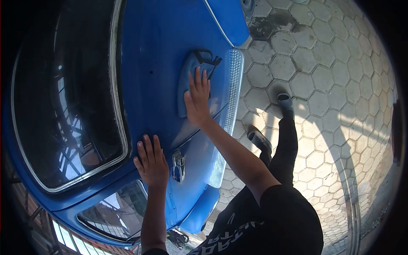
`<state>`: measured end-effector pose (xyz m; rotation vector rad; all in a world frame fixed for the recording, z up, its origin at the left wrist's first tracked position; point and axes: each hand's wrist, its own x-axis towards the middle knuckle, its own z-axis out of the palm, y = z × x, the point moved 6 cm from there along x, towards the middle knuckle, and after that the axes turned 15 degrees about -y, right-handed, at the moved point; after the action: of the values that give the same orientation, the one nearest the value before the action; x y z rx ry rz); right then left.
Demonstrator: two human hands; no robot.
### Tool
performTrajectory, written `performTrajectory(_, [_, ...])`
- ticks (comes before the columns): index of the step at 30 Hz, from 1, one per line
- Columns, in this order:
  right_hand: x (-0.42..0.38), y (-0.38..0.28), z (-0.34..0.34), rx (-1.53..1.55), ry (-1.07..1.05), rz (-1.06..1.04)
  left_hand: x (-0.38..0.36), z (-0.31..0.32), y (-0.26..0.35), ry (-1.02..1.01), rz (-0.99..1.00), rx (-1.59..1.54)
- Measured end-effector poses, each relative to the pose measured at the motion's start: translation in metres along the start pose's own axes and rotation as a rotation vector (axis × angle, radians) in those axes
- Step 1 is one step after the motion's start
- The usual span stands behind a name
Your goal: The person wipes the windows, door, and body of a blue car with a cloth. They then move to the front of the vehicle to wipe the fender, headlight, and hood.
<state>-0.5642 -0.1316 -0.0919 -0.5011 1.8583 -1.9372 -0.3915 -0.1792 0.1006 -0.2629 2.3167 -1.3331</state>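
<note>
A blue-grey fabric piece with black trim and straps [184, 80] lies against the blue car body [153, 38]. My right hand [198, 106] rests palm down on it, fingers stretched out and thumb apart. Further left and lower, my left hand [154, 168] lies flat on the bare blue paintwork, its fingers spread. Close to the right of that hand is a chrome handle [179, 166]. The palms of both hands are hidden.
A large dark window [72, 97] with bright trim takes up the left, and a smaller window [117, 208] is below. A textured metal strip [233, 85] edges the car body. Hexagonal paving [301, 59] lies at right, beneath my shoes [284, 100].
</note>
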Motion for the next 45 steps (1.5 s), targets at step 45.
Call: performTrajectory(45, [0.202, -0.092, -0.101, -0.484, -0.274, -0.664, 0.201, -0.090, 0.022, 0.021, -0.125, -0.241])
